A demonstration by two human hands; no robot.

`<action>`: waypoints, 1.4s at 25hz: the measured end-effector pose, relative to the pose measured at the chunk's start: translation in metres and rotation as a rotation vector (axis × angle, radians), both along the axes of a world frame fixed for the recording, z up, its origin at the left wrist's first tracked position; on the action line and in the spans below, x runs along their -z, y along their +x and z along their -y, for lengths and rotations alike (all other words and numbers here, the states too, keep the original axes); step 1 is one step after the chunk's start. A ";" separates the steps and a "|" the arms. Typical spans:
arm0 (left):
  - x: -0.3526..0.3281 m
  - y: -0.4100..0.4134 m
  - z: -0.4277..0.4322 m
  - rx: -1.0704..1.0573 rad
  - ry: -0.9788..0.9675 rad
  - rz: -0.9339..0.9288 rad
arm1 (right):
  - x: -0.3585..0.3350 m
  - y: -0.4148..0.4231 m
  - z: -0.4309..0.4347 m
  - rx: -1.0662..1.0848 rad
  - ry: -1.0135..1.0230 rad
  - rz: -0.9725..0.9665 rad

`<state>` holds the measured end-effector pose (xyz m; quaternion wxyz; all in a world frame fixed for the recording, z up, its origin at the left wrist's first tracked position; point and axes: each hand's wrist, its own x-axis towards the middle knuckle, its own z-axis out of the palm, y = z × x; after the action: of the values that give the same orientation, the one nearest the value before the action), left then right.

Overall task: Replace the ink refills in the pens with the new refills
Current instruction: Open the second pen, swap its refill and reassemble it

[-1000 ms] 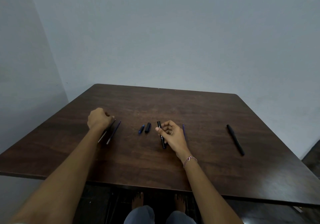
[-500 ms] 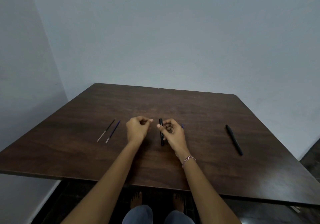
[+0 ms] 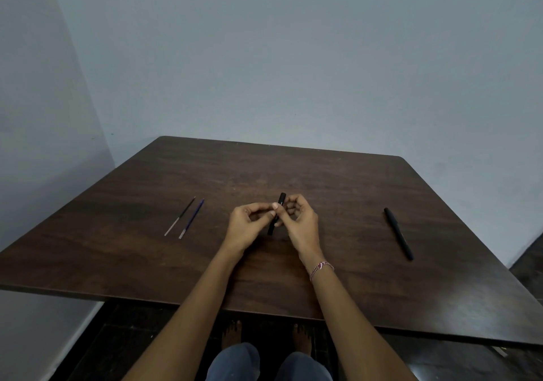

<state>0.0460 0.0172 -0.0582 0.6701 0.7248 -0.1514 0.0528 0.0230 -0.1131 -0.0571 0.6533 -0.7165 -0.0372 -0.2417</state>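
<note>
Holding a black pen barrel (image 3: 275,219) over the middle of the dark wooden table (image 3: 323,183), both hands meet at it. Right hand (image 3: 299,221) pinches the barrel between thumb and fingers, around its middle; the barrel runs from near-left to far-right, slightly tilted, upper end poking out above the fingers, lower end showing below the thumb. Left hand (image 3: 249,224) has fingers curled with thumb and forefinger tips closed together right at the barrel's left side; can't tell whether it holds a small part or just touches the barrel. Barrel looks matte black, short, blunt at the top.

Two thin refills lie side by side on the left of the table, well apart from the hands: a black refill (image 3: 179,216) and just right of it a blue refill (image 3: 191,219), both with pale near ends, roughly parallel, not touching.

A full black pen (image 3: 398,233) lies on the right side, capped, angled far-left to near-right, well apart from the hands.

Bracelet (image 3: 321,269) on the right wrist.
</note>
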 end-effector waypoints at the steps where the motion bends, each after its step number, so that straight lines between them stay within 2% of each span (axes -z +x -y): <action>1: 0.000 -0.001 -0.001 0.027 -0.017 -0.013 | 0.000 -0.001 -0.001 0.012 -0.002 0.011; 8: -0.002 -0.001 -0.002 -0.046 0.023 0.008 | -0.005 -0.008 -0.007 0.043 0.011 0.036; 12: -0.001 0.001 -0.001 -0.082 0.035 -0.005 | -0.015 -0.006 0.001 0.215 -0.193 0.051; 14: -0.001 0.001 -0.001 -0.101 0.032 -0.026 | -0.025 0.002 0.014 0.323 -0.354 -0.037; 16: -0.002 0.001 0.000 -0.109 0.054 -0.022 | -0.034 0.007 0.033 0.391 -0.555 -0.225; 19: -0.003 0.001 0.000 -0.121 0.061 -0.001 | -0.039 0.007 0.052 0.451 -0.663 -0.430; 23: -0.004 0.000 0.001 -0.116 0.095 0.013 | -0.036 0.007 0.054 0.409 -0.630 -0.586; 25: -0.005 -0.001 0.001 -0.121 0.102 0.017 | -0.033 0.010 0.052 0.381 -0.688 -0.629; 31: -0.006 -0.002 0.000 -0.112 0.139 0.033 | -0.030 0.017 0.046 0.385 -0.699 -0.660; 35: -0.005 -0.002 0.000 -0.113 0.158 0.029 | -0.019 0.007 0.044 0.414 -0.569 -0.599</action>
<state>0.0442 0.0176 -0.0527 0.6045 0.7819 -0.1237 0.0888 0.0302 -0.1572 -0.0383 0.3504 -0.8980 0.2324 -0.1294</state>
